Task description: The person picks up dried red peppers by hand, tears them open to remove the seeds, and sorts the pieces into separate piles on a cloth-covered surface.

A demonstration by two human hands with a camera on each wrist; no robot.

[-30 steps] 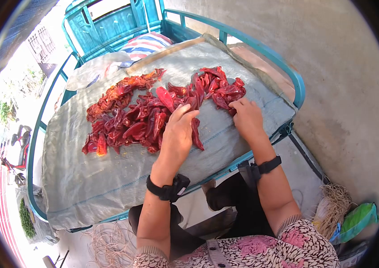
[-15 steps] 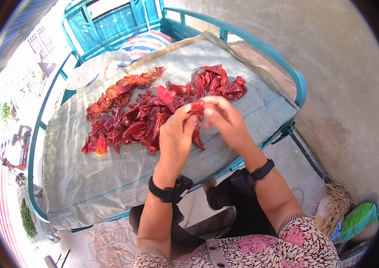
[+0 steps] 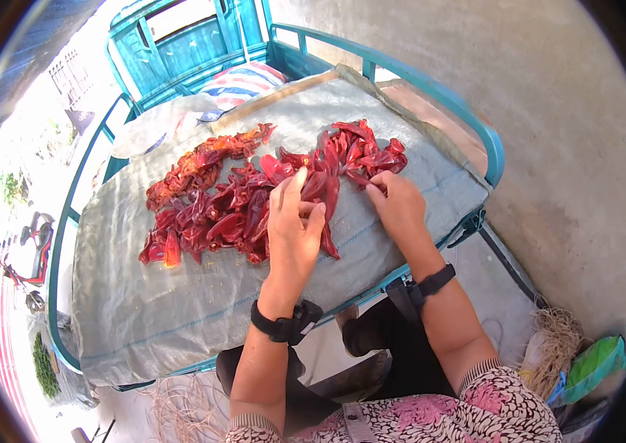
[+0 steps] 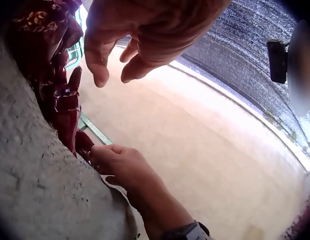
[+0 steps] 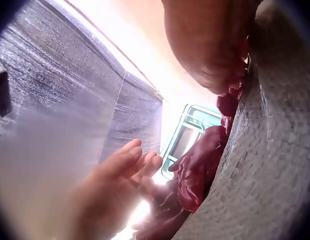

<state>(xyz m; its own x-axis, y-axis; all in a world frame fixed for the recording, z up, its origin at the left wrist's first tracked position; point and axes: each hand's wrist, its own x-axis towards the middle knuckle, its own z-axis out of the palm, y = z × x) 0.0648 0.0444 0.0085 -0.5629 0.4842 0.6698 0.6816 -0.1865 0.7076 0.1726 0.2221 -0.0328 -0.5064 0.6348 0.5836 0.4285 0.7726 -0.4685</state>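
Observation:
Dried red peppers [image 3: 235, 214] lie in a broad pile on a grey woven sheet [image 3: 158, 310]. A smaller cluster of red peppers [image 3: 372, 151] joins it at the right. My left hand [image 3: 294, 225] hovers at the pile's right side, fingers loosely bent; the left wrist view shows nothing between its thumb and fingers. At the near edge of the small cluster, my right hand [image 3: 399, 210] pinches the end of a red pepper [image 3: 358, 179] between thumb and finger. In the right wrist view, the right hand [image 5: 210, 45] hides most of its grip.
Teal metal rails [image 3: 446, 81] of a cart bed surround the sheet. A striped sack [image 3: 246, 83] sits at the far end. A wall rises at the right. Bundled twine [image 3: 553, 336] and a green bag [image 3: 595, 369] lie on the floor at the lower right.
Half a second ago both hands met over the pile with a pepper between them. They have since parted, the right hand moving back to the small cluster, where it pinches a pepper.

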